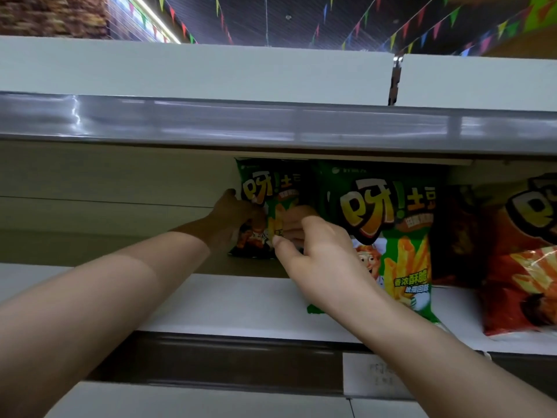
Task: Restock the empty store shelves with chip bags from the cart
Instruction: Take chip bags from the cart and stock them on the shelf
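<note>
Your forearms (90,297) reach from the lower frame onto the shelf (235,300). At centre, your left hand (232,218) grips the left edge of an upright green bag (271,188); your right hand (313,257), nearer you, pinches its right edge, beside a second bag (388,236).

Overhead I see a dark ceiling (286,25) crossed by strings of small pennant flags (437,27) in red, green, yellow, blue and pink. A bright strip light (150,15) runs diagonally at upper left. Just left of it is a blurred brown mass of stock (51,16) that I cannot make out. A green and orange sign (542,10) shows partly in the top right corner. Low in my view is a white label (376,377), its print too blurred to read.
</note>
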Tool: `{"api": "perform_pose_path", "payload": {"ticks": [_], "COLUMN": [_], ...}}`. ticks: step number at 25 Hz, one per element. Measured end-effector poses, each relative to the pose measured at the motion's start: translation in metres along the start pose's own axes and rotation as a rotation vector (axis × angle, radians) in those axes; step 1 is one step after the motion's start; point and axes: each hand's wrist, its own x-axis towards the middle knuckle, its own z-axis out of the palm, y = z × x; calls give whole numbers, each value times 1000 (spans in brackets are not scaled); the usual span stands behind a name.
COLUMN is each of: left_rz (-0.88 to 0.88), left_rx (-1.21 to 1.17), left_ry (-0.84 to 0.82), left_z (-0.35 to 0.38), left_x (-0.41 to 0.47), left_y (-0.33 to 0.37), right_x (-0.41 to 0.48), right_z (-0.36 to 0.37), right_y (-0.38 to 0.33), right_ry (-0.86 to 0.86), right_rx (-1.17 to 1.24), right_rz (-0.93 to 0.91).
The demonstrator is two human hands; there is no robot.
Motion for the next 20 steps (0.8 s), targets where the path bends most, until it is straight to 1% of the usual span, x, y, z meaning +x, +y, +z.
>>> {"api": "perform_pose_path", "payload": {"ticks": [2, 3, 4, 6, 7, 8, 9, 10, 11, 12, 13, 14, 15, 16, 18, 20], "left_rz": [102, 178, 243, 316, 316, 317, 310, 286, 258, 236, 207, 188, 188, 194, 186, 173], "left_rx": [98, 147, 160, 126, 83, 46, 44, 59, 78, 92, 97, 95, 94, 71, -9, -39], "left_ry": [131, 177, 185, 96, 4, -91, -168, -226, -275, -302, -302, -288, -269, -252, -220, -160], "left_z": [-1, 1, 4, 15, 22, 29, 36, 43, 51, 57, 62, 65, 66, 66, 62, 55], "left_x": [-11, -26, -42, -78, -100, -120, -132, -140, -144, -146, -146, -145, -144, -145, -146, -149], "left_y": [8, 11, 12, 11, 9, 8, 5, 3, 0, -1, -2, -3, -5, -5, -3, 2], "right_x": [-8, -12, -15, -21, -25, -28, -31, -33, -34, -34, -34, -35, -36, -38, -41, -44], "right_z": [-2, -4, -8, -17, -22, -27, -32, -36, -40, -43, -45, -46, -47, -47, -47, -50], "right_y": [7, 10, 15, 27, 34, 42, 50, 57, 64, 69, 74, 75, 76, 76, 74, 66], "right_ry": [161, 248, 345, 559, 643, 711, 769, 807, 797, 722, 590, 446, 333, 272, 253, 260], "right_rx": [121, 166, 171, 113, 91, 64, 24, -18, -40, -39, -11, 66, 160, 218, 193, 98], "right_rz": [-151, -236, -330, -481, -515, -517, -477, -377, -216, -25, 150, 275, 333, 335, 269, 223]}}
